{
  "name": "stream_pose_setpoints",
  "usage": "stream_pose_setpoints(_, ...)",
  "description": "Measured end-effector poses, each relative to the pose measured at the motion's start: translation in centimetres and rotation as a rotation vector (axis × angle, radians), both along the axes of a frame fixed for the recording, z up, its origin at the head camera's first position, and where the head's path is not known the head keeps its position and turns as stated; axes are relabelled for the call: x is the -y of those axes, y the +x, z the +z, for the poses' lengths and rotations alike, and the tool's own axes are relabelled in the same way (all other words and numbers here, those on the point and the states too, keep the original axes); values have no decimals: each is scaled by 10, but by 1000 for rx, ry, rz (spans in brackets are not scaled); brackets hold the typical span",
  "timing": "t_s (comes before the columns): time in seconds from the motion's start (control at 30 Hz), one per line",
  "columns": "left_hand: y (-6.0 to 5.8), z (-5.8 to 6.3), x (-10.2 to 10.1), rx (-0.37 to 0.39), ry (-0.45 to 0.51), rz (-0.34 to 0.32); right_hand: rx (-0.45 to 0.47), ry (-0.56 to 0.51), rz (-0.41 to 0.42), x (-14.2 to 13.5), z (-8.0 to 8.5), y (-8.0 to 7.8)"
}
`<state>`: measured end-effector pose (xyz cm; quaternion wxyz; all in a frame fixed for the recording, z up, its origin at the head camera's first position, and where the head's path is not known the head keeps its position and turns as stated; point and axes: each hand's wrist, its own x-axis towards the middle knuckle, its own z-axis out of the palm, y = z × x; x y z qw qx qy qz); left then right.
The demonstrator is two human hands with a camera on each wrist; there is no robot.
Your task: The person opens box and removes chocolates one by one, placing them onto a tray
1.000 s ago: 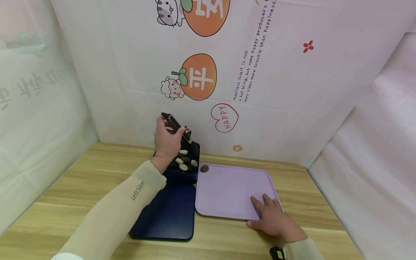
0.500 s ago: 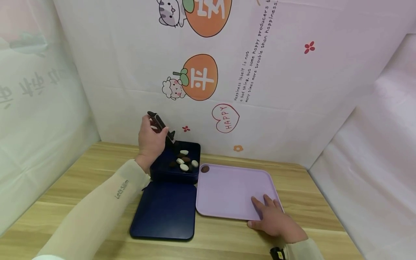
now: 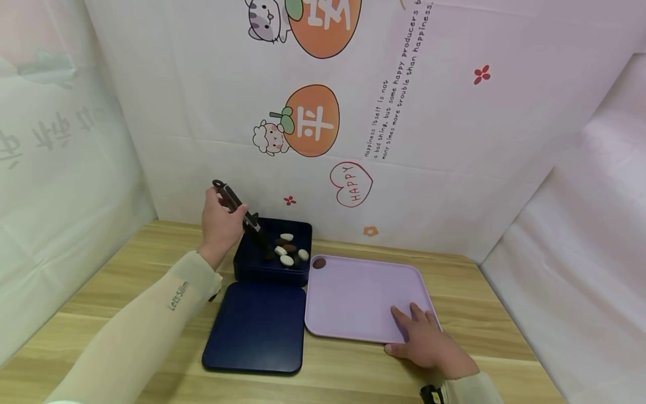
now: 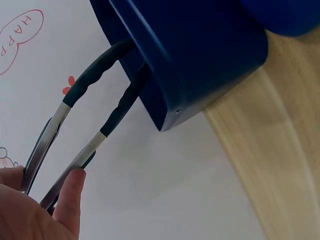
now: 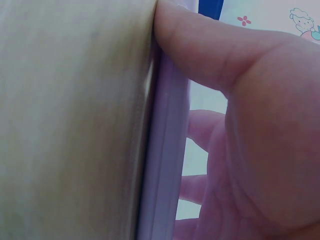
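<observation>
My left hand [image 3: 221,229] grips a pair of black-and-silver tongs [image 3: 231,197], tilted with their tips down inside a dark blue box [image 3: 272,275]. In the left wrist view the tongs [image 4: 89,148] stand with their arms apart, and the box wall hides their tips. White and brown oval pieces [image 3: 287,260] lie in the box. My right hand [image 3: 428,340] rests on the near right corner of a light purple tray [image 3: 360,297], fingers spread. Its thumb [image 5: 210,47] lies along the tray's outer edge. One brown oval piece [image 3: 319,263] sits in the tray's far left corner.
A dark blue lid [image 3: 254,331] lies flat on the wooden table [image 3: 348,373], just in front of the box and left of the tray. Behind the box rises a printed white cloth backdrop [image 3: 414,207], with more white cloth at both sides.
My left hand has moved left and somewhat down with the tongs, whose tips now reach lower into the box's left part. My right hand and the tray have stayed put.
</observation>
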<state>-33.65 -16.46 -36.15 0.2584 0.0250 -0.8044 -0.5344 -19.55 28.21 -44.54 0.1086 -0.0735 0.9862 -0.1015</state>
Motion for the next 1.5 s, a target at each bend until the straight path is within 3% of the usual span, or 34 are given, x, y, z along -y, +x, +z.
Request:
stream_pose_setpoints(0.23, -1, -5, 4, 78, 70, 32, -2, -17, 9, 0, -1, 0)
stream_pose_setpoints(0.67, -3, -7, 12, 86, 121, 109, 0, 3, 5, -2, -5, -2)
stream_pose_setpoints(0.97, 0, -10, 10, 145, 120, 90, 7, -6, 2, -2, -4, -1)
stream_pose_setpoints(1.23, -2, -16, 9, 134, 137, 78, 16, -8, -1, -1, -4, -1)
stream_pose_setpoints(1.5, 1, -14, 9, 100, 144, 100, 9, -12, -7, -1, -4, -1)
